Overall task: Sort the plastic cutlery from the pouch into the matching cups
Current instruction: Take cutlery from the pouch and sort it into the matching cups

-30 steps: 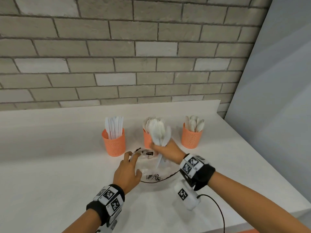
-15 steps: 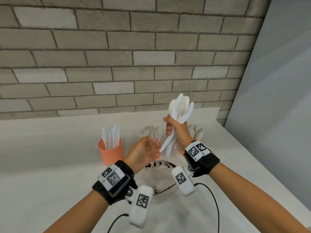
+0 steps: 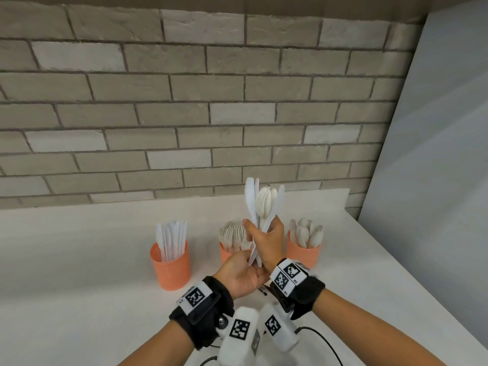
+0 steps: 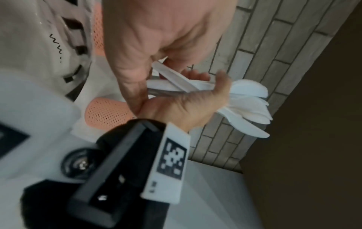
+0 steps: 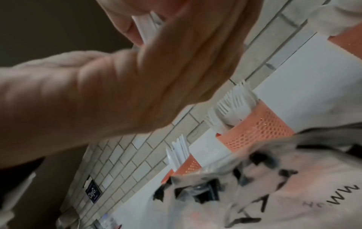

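My right hand point(image 3: 266, 237) grips a bundle of white plastic cutlery point(image 3: 264, 204) upright, above the counter and in front of the middle cup. The bundle holds knives and spoon-like pieces. My left hand point(image 3: 241, 273) lies just below it, palm turned up, touching the handle ends. Three orange mesh cups stand in a row: knives point(image 3: 171, 265) on the left, forks point(image 3: 228, 253) in the middle, spoons point(image 3: 303, 253) on the right. The clear printed pouch point(image 5: 274, 186) lies on the counter under my wrists, mostly hidden in the head view.
A white counter point(image 3: 79, 260) runs to a brick wall point(image 3: 184, 114) behind the cups. A grey panel point(image 3: 435, 180) bounds it on the right, where the counter's edge slants toward me. A black cable point(image 3: 324, 336) lies near my right forearm.
My right hand lifted the cutlery bundle out of the pouch and holds it upright. My left hand let go of the pouch and rose to meet the handle ends.
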`<action>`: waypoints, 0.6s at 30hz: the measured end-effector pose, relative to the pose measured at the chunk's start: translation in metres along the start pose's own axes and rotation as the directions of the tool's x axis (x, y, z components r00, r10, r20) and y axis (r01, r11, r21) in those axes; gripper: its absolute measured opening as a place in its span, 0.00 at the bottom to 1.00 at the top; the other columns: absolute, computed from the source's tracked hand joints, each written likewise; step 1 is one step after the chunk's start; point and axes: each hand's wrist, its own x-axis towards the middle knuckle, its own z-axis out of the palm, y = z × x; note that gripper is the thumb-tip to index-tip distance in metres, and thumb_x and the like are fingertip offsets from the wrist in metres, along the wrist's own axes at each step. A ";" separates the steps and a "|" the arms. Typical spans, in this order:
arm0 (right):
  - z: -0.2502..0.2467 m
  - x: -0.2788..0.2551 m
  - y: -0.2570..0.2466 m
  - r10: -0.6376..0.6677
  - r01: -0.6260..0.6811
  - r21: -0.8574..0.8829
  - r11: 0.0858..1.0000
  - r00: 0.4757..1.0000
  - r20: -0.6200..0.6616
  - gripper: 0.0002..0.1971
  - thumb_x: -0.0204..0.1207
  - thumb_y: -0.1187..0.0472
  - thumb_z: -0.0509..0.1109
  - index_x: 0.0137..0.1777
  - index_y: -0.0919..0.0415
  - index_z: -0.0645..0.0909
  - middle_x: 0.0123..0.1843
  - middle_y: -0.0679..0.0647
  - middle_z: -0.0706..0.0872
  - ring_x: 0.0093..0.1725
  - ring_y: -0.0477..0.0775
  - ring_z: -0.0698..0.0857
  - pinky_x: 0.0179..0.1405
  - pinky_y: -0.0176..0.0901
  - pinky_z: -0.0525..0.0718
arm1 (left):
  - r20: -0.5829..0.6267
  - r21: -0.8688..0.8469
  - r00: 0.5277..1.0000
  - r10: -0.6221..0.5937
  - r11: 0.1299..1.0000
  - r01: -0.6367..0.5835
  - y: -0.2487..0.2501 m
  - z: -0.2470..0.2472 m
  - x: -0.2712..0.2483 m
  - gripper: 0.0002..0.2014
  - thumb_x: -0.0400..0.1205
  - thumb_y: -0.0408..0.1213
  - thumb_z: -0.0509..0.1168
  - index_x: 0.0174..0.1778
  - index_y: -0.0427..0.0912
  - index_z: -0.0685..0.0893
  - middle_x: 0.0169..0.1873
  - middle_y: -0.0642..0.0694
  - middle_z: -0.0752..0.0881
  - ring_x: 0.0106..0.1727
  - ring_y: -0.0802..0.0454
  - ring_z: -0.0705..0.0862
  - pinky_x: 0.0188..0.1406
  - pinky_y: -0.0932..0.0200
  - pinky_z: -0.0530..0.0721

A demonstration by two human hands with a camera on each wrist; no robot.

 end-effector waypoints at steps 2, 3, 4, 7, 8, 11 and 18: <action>0.002 0.003 0.008 0.070 -0.070 -0.034 0.997 0.998 0.000 0.11 0.68 0.69 0.76 0.40 0.54 0.77 0.31 0.48 0.83 0.31 0.46 0.83 0.35 0.37 0.82 | -0.048 -0.016 0.999 0.024 1.000 -0.025 0.001 -0.002 0.007 0.15 0.87 0.34 0.50 0.49 0.31 0.80 0.27 0.36 0.89 0.26 0.44 0.89 0.23 0.55 0.89; 0.002 0.004 0.011 0.106 -0.107 -0.037 0.994 0.994 -0.010 0.13 0.68 0.69 0.76 0.38 0.53 0.76 0.32 0.50 0.83 0.34 0.50 0.84 0.37 0.40 0.82 | -0.079 -0.032 0.996 0.038 0.999 -0.040 0.002 -0.003 0.011 0.15 0.88 0.36 0.50 0.51 0.32 0.79 0.26 0.36 0.89 0.28 0.44 0.89 0.23 0.54 0.89; 0.003 0.006 0.013 0.139 -0.139 -0.041 0.989 0.990 -0.021 0.14 0.67 0.68 0.76 0.38 0.52 0.75 0.33 0.52 0.83 0.36 0.53 0.84 0.40 0.42 0.83 | -0.105 -0.044 0.993 0.045 0.998 -0.050 0.003 -0.004 0.014 0.16 0.88 0.38 0.49 0.54 0.32 0.79 0.25 0.37 0.88 0.31 0.43 0.88 0.24 0.54 0.89; 0.004 0.010 0.016 0.165 -0.166 -0.060 0.984 0.986 -0.022 0.13 0.68 0.68 0.76 0.37 0.51 0.76 0.34 0.51 0.84 0.39 0.55 0.85 0.42 0.42 0.84 | -0.121 -0.038 0.991 0.053 0.998 -0.058 0.007 0.002 0.018 0.18 0.88 0.41 0.48 0.50 0.34 0.79 0.30 0.37 0.88 0.40 0.43 0.84 0.37 0.49 0.87; 0.004 0.010 0.015 0.165 -0.167 -0.067 0.984 0.986 -0.025 0.12 0.69 0.67 0.76 0.36 0.52 0.76 0.33 0.50 0.84 0.39 0.54 0.85 0.41 0.42 0.84 | -0.124 -0.022 0.991 0.056 0.998 -0.059 0.007 0.004 0.018 0.18 0.88 0.41 0.48 0.47 0.35 0.80 0.34 0.37 0.87 0.41 0.43 0.83 0.39 0.49 0.84; 0.002 0.016 0.014 0.186 -0.191 -0.084 0.978 0.980 -0.065 0.12 0.71 0.65 0.74 0.33 0.54 0.75 0.30 0.50 0.82 0.33 0.52 0.83 0.33 0.38 0.82 | -0.112 0.102 0.992 0.065 0.993 -0.053 0.009 0.004 0.020 0.17 0.88 0.39 0.48 0.46 0.35 0.80 0.36 0.38 0.85 0.40 0.45 0.84 0.35 0.53 0.87; -0.012 0.029 0.022 0.133 -0.137 -0.426 0.894 0.990 -0.039 0.05 0.71 0.66 0.69 0.46 0.60 0.79 0.38 0.55 0.84 0.40 0.58 0.84 0.41 0.46 0.82 | -0.141 0.570 0.846 0.514 0.741 -0.355 0.031 -0.004 0.029 0.07 0.84 0.30 0.58 0.52 0.39 0.80 0.44 0.43 0.81 0.42 0.51 0.79 0.40 0.61 0.79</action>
